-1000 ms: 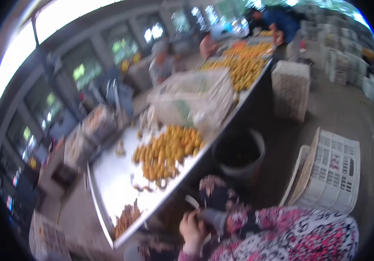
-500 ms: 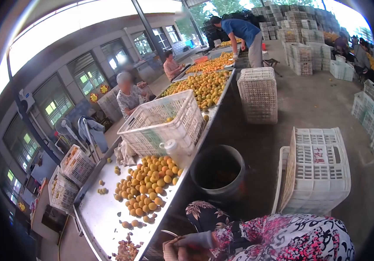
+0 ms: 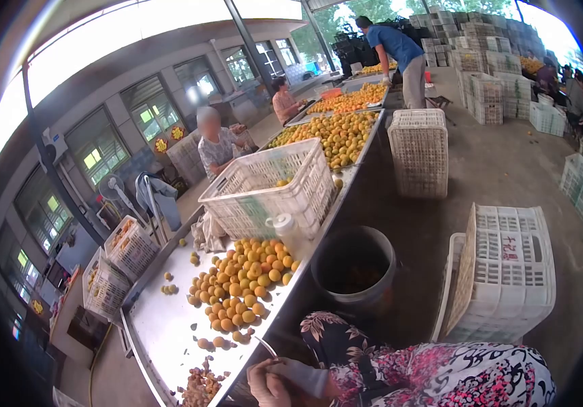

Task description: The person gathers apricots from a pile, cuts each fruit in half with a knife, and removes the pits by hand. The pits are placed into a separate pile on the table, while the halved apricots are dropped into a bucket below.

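Observation:
At the bottom edge, my right hand (image 3: 302, 378), in a grey glove or cuff, is closed around a thin curved metal tool (image 3: 266, 347) whose tip points up and left. Against it, my left hand (image 3: 266, 385) has its bare fingers curled; what lies inside them is hidden. Both hands are beside the near edge of the metal table (image 3: 162, 339). On the table, closest to the hands, lies a small heap of reddish-brown pits or scraps (image 3: 202, 388). Beyond it spreads a pile of orange-yellow apricots (image 3: 240, 288), a few lying loose.
A white crate (image 3: 271, 193), a lidded plastic jug (image 3: 286, 230) and a cloth (image 3: 207, 234) stand behind the pile. A dark bucket (image 3: 354, 264) is right of the table, near more crates (image 3: 509, 264). Co-workers (image 3: 220, 146) sit or stand along the table.
The view has shifted, so the scene sits further right in the picture. My hands have come up slightly, and the curved tool now points more steeply upward.

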`<state>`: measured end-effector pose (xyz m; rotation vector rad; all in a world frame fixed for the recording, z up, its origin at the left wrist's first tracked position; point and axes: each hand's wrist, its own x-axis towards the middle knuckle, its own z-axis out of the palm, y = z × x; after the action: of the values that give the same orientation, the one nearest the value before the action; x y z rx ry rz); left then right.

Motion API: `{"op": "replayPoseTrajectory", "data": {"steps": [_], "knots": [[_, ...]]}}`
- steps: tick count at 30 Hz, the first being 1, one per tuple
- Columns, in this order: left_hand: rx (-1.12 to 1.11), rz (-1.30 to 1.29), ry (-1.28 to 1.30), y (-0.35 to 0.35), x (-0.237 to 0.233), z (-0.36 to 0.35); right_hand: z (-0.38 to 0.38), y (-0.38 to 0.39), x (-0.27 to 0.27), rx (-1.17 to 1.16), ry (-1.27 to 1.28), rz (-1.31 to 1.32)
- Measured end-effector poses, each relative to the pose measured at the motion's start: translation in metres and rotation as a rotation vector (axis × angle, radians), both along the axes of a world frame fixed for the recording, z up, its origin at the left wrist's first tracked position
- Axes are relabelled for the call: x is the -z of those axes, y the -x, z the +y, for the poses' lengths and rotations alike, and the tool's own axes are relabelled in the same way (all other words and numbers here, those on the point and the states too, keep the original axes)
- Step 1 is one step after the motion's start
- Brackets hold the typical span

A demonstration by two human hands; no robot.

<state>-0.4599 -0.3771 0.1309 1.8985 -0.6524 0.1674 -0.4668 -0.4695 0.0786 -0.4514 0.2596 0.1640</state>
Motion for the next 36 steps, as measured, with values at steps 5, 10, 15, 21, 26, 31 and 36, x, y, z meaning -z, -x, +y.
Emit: {"op": "replayPoseTrajectory", "data": {"steps": [5, 10, 15, 21, 26, 31, 36], "knots": [[-0.062, -0.097, 0.061, -0.023, 0.039, -0.002, 0.015, -0.033, 0.039, -0.009, 0.291, -0.316], [-0.168, 0.32, 0.415, -0.055, 0.063, 0.009, 0.035, -0.052, 0.044, 0.167, 0.313, 0.01], [-0.118, 0.376, 0.509, -0.071, 0.06, 0.031, 0.027, -0.059, 0.045, 0.082, 0.323, -0.086], [0.02, 0.816, 1.138, -0.062, 0.038, 0.04, 0.001, -0.044, 0.004, -0.198, 0.072, -0.111], [0.118, 0.887, 1.12, -0.069, 0.059, 0.062, -0.004, -0.035, -0.019, -0.292, 0.223, -0.081], [-0.039, 0.979, 1.139, -0.061, 0.051, 0.076, 0.009, -0.049, -0.003, -0.239, 0.555, -0.135], [-0.102, 0.91, 1.079, -0.065, 0.069, 0.108, 0.017, -0.084, 0.039, -0.315, 0.824, -0.266]]}}
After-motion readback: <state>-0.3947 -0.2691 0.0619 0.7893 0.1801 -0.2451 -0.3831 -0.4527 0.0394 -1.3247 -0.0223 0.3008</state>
